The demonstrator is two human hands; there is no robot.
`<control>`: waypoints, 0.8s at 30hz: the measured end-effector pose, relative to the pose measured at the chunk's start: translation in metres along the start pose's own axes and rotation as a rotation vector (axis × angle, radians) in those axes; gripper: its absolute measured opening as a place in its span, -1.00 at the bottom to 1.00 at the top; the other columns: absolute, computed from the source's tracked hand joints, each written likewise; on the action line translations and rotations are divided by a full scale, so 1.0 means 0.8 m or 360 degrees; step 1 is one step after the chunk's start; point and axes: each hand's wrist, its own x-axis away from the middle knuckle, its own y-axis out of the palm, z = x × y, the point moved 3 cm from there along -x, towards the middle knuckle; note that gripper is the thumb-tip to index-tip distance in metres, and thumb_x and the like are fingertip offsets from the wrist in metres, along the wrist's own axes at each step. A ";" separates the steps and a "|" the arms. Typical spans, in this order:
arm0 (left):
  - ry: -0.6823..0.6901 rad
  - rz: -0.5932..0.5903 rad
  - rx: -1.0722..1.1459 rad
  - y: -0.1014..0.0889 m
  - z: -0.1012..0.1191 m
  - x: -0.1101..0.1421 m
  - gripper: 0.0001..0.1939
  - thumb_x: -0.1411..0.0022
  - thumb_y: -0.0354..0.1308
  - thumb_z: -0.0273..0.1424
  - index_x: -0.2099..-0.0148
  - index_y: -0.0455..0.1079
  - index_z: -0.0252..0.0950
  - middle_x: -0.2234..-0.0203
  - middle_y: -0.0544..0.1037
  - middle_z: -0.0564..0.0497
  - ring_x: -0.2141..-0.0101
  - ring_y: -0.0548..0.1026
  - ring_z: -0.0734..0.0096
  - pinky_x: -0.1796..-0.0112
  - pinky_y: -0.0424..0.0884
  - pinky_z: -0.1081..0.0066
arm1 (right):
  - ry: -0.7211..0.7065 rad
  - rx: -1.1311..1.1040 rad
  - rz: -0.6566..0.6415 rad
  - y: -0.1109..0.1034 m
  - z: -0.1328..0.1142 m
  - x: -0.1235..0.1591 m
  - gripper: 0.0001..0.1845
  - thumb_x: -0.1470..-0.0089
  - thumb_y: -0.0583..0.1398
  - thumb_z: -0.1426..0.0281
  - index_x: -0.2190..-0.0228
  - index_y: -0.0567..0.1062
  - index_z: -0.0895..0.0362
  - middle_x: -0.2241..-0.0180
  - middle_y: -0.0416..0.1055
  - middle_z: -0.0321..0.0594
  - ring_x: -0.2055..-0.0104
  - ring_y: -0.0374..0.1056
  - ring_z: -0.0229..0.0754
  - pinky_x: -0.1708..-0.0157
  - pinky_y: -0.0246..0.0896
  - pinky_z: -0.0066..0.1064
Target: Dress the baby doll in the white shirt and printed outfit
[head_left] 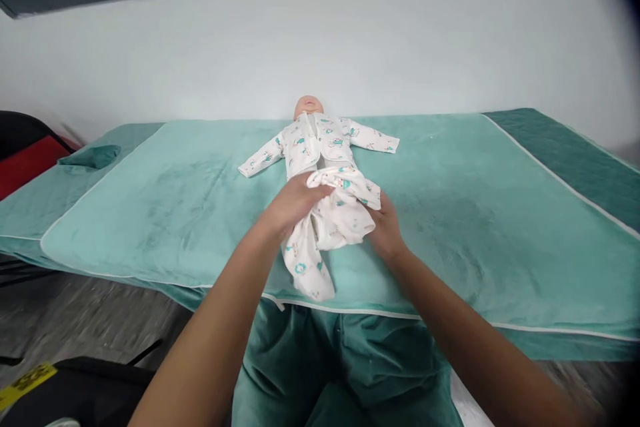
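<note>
A baby doll (309, 105) lies on its back with its head near the wall and its arms spread. It wears a white baby jacket (334, 137) with teal prints, parted down the front. Matching baby pants (345, 217) are bunched over its lower body, one leg hanging toward the near edge. My left hand (297, 203) grips the cloth from the left, thumb on top. On the right side, my right hand (387, 227) is closed on the same pants, its fingers partly behind the fabric. The doll's legs are hidden.
The doll rests on a bed with a mint-green cover (200, 213) and white piping. A white wall (400, 47) stands behind it. At the far left is a red and black chair (30, 160); a black bag (85, 387) with a yellow label sits low at left.
</note>
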 end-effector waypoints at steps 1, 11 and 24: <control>0.0065 0.0086 -0.0070 -0.003 0.003 -0.009 -0.70 -0.10 0.33 -0.31 0.11 0.53 -0.29 0.17 0.65 -0.07 0.18 0.56 0.21 0.20 0.43 0.32 | 0.0025 -0.0007 -0.0008 0.002 0.000 -0.004 -0.54 -0.03 0.37 0.22 0.02 0.54 0.04 -0.03 0.53 -0.20 -0.11 0.42 -0.01 -0.16 0.27 -0.10; 0.0571 0.0607 -0.0934 -0.006 0.003 -0.073 -0.87 -0.21 0.15 -0.32 0.27 0.45 -0.26 0.36 0.58 0.03 0.29 0.48 0.29 0.26 0.31 0.38 | -0.0022 0.0120 -0.0081 0.006 -0.002 -0.047 -0.55 -0.09 0.33 0.20 -0.02 0.53 0.00 -0.12 0.49 -0.24 -0.19 0.36 -0.02 -0.26 0.17 -0.14; 0.0639 0.0594 -0.1332 0.029 0.003 -0.064 -0.80 -0.28 0.15 -0.29 0.06 0.45 -0.13 0.18 0.58 -0.06 0.06 0.49 0.06 0.13 0.27 0.32 | 0.0168 0.0155 -0.0121 0.000 -0.025 -0.045 -0.69 -0.11 0.23 0.11 0.15 0.50 -0.02 -0.06 0.49 -0.22 -0.08 0.41 -0.05 -0.12 0.29 -0.22</control>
